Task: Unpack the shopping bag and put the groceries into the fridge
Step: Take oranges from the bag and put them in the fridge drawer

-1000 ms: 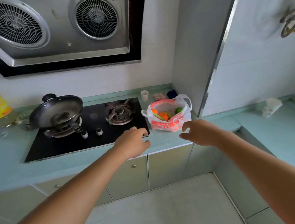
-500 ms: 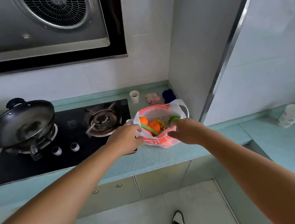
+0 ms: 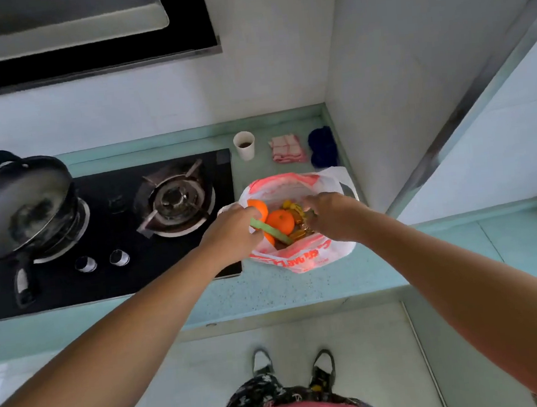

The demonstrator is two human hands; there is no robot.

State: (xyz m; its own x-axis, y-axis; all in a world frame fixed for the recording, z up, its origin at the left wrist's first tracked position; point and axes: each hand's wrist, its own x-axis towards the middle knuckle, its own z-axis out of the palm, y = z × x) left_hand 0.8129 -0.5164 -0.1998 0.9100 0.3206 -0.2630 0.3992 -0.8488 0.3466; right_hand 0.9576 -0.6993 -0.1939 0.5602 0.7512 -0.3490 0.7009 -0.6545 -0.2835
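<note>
Holding the bag rim in the left hand grip, right hand grip can't tell; oranges might roll off the tabletop if it tips.

At centre frame, the left hand and right hand grip opposite rims of the plastic shopping bag on the teal table. Oranges show inside.

Bare counter strip in front of shopping bag, open from above. Side wall close on bag's R. Hob just beside on L w/ burner grate & wok. Behind bag: cup, folded cloth, blue item.
</note>
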